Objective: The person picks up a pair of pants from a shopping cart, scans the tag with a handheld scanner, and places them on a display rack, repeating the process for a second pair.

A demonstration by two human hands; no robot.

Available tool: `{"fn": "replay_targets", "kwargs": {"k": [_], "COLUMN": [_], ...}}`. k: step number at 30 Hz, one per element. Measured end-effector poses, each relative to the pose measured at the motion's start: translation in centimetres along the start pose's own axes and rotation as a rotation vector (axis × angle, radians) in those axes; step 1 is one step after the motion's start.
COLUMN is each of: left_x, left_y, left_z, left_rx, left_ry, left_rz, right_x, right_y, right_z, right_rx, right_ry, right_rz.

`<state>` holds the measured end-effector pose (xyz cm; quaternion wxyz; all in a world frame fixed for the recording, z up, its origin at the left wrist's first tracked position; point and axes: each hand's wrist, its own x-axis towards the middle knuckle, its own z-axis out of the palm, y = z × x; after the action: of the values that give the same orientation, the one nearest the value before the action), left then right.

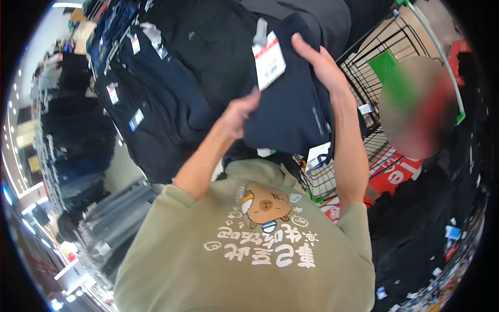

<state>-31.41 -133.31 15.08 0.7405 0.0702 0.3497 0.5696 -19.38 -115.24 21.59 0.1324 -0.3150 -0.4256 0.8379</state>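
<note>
Beside crowded clothing racks (156, 99), the navy garment (291, 112) hangs lengthwise, right hand (321, 63) clamped on top, left hand (238, 113) pinching its lower side edge.

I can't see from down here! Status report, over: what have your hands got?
Left hand gripping navy garment at its side edge. Right hand holding its top beside the price tag. Shopping cart alongside, nothing blocking.

A navy garment (286, 114) filled the gap between my left hand (238, 113) and right hand (318, 63); hung clothes (156, 119) crowded left, a wire cart (364, 67) right.
</note>
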Motion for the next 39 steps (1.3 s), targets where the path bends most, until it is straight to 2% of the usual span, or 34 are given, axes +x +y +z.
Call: {"fn": "replay_targets", "kwargs": {"k": [1, 2, 3, 5, 8, 9, 10, 11, 12, 13, 14, 15, 17, 18, 19, 21, 23, 25, 27, 29, 30, 32, 33, 35, 37, 38, 39], "left_x": [-0.5, -1.1, -1.7, -3.3, -6.7, -8.0, -9.3, -10.5, -11.6, -12.6, -13.7, -14.6, -17.0, -18.5, -21.5, -26.2, -31.3, -36.1, -40.1, -42.6, -43.3, -43.8, -43.8, -43.6, -43.3, -43.1, -42.9], "left_y": [1.0, 1.8, 3.4, 6.5, 11.4, 12.9, 14.4, 15.6, 16.1, 16.3, 16.5, 16.7, 17.4, 17.8, 17.6, 18.7, 19.8, 20.3, 19.8, 19.7, 19.7, 20.3, 20.8, 22.1, 23.8, 24.7, 25.7], "left_z": [-0.5, -0.6, -0.3, -0.2, -1.4, -2.0, -2.6, -3.0, -1.0, 0.7, 0.7, 0.3, -1.0, -1.6, -2.7, -3.2, -3.2, -2.9, -2.4, -2.5, -2.8, -3.8, -4.4, -6.0, -7.9, -8.9, -9.9], "left_rx": [-0.300, -0.286, -0.257, -0.245, -0.170, -0.151, -0.133, -0.047, -0.100, -0.158, -0.047, -0.050, 0.048, 0.094, 0.238, 0.298, 0.336, 0.370, 0.391, 0.397, 0.395, 0.379, 0.372, 0.346, 0.322, 0.312, 0.300], "left_ry": [-0.283, -0.272, -0.264, -0.284, -0.253, -0.267, -0.280, -0.388, -0.238, -0.086, 0.221, 0.230, 0.421, 0.567, 0.414, 0.439, 0.479, 0.507, 0.555, 0.592, 0.603, 0.608, 0.598, 0.570, 0.529, 0.503, 0.476], "left_rz": [0.143, 0.244, 0.350, 0.515, 0.657, 0.707, 0.757, 0.816, 0.876, 0.928, 1.123, 1.147, 1.400, 1.452, 1.511, 1.591, 1.653, 1.691, 1.721, 1.729, 1.726, 1.709, 1.696, 1.670, 1.628, 1.609, 1.581], "right_x": [1.0, 2.5, 3.3, 3.2, 2.6, 4.8, 5.4, 6.0, 6.7, 5.7, 5.2, 4.9, 4.5, 3.9, 4.0, 5.2, 4.2, 1.5, -3.6, -6.2, -6.6, -6.9, -7.0, -5.2, -3.4, -3.3, -3.1], "right_y": [0.4, 2.1, 3.9, 6.7, 8.9, 12.1, 11.7, 11.3, 10.9, 8.7, 6.8, 5.2, 2.8, 3.1, 3.8, 7.1, 9.7, 13.5, 18.0, 18.9, 18.2, 16.4, 16.3, 16.0, 16.3, 17.3, 19.1], "right_z": [-0.4, -1.6, -1.8, -1.4, -0.1, -2.6, -2.7, -2.7, -2.8, -1.4, 0.5, 2.0, 5.4, 8.2, 9.7, 11.5, 14.0, 16.5, 18.1, 18.8, 19.0, 19.0, 18.5, 17.2, 17.5, 18.7, 19.8], "right_rx": [0.118, 0.422, 0.383, 0.327, 0.228, 0.325, 0.380, 0.437, 0.492, 0.400, 0.304, 0.015, -0.639, -0.671, -0.756, -0.757, -1.069, -1.037, -0.388, -0.213, -0.211, -0.557, -0.444, -0.532, -0.484, -0.503, -0.733], "right_ry": [-0.048, -0.272, -0.297, -0.233, -0.147, -0.508, -0.657, -0.812, -0.966, -0.927, -0.955, -0.857, -0.733, -0.528, -0.538, -0.834, -1.153, -1.368, -1.608, -1.697, -1.713, -1.538, -1.339, -1.030, -0.953, -1.025, -1.170], "right_rz": [0.051, 0.136, 0.151, 0.069, 0.218, 0.105, 0.062, 0.024, -0.006, 0.006, -0.111, -0.176, -0.338, -0.346, -0.379, -0.370, -0.163, -0.023, 0.033, 0.056, 0.069, -0.054, -0.120, -0.279, -0.331, -0.286, -0.280]}}
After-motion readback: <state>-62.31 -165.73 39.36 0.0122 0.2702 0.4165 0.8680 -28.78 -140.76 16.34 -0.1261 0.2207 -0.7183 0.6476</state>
